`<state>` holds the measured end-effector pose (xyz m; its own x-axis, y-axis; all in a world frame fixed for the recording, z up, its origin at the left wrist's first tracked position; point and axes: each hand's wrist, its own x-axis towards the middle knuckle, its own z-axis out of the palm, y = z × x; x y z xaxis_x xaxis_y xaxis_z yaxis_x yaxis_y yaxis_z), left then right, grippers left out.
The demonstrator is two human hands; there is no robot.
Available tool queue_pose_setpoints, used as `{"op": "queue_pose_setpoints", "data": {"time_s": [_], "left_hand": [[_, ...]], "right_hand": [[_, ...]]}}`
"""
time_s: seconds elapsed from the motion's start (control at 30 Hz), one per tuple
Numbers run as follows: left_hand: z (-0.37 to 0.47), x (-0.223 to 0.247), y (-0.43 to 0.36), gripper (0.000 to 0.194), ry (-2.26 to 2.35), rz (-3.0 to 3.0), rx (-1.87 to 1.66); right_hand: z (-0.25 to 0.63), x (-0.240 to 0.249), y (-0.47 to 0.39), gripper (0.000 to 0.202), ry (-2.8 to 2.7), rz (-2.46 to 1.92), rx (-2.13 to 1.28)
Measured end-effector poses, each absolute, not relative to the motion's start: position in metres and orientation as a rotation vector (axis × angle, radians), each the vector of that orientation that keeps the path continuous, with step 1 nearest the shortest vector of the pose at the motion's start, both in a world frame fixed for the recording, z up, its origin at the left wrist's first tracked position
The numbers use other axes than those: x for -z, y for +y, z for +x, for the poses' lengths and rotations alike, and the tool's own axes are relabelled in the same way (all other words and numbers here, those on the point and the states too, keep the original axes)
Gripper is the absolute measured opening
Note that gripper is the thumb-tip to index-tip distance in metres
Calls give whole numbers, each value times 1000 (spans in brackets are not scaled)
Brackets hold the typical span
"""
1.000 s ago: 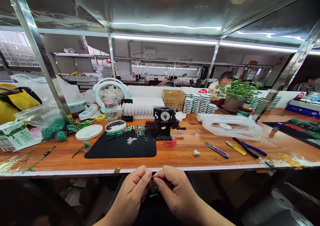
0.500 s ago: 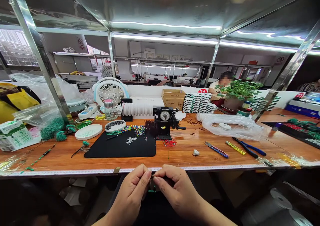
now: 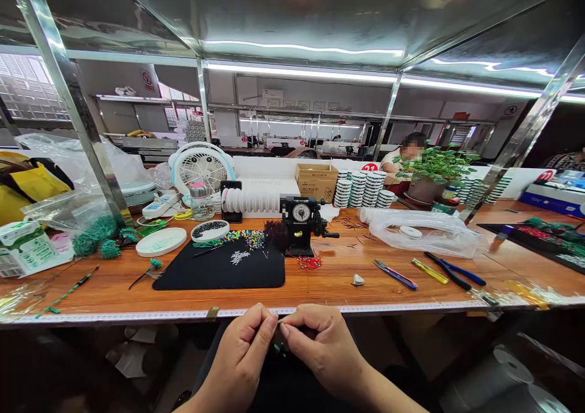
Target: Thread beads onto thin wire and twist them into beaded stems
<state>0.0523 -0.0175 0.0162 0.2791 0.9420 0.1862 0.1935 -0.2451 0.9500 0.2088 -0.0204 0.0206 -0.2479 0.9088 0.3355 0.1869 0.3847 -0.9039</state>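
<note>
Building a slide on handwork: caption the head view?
Left hand and right hand pinch something small near a workbench with black mat and dialled machine.

- The left hand (image 3: 242,355) and right hand (image 3: 322,346) nearly meet at the worktop's (image 3: 333,288) front edge, pinching a thin dark piece (image 3: 279,321) too small to make out; green bits (image 3: 278,348) show beneath.
- A black mat (image 3: 219,275) carries multicoloured beads (image 3: 256,238).
- A black device (image 3: 301,218) with dial and crank stands beside it, red pieces (image 3: 309,262) at its base.
- Snips (image 3: 395,274), a yellow tool (image 3: 429,270) and blue-handled pliers (image 3: 452,271) lie further right.
</note>
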Motion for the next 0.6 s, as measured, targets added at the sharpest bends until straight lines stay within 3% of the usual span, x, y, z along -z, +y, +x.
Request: {"op": "queue_pose_setpoints", "data": {"time_s": [0.6], "left_hand": [[53, -15, -17, 36, 1035, 1587, -1049]], "right_hand": [[211, -18, -18, 19, -1675, -965, -980]]}}
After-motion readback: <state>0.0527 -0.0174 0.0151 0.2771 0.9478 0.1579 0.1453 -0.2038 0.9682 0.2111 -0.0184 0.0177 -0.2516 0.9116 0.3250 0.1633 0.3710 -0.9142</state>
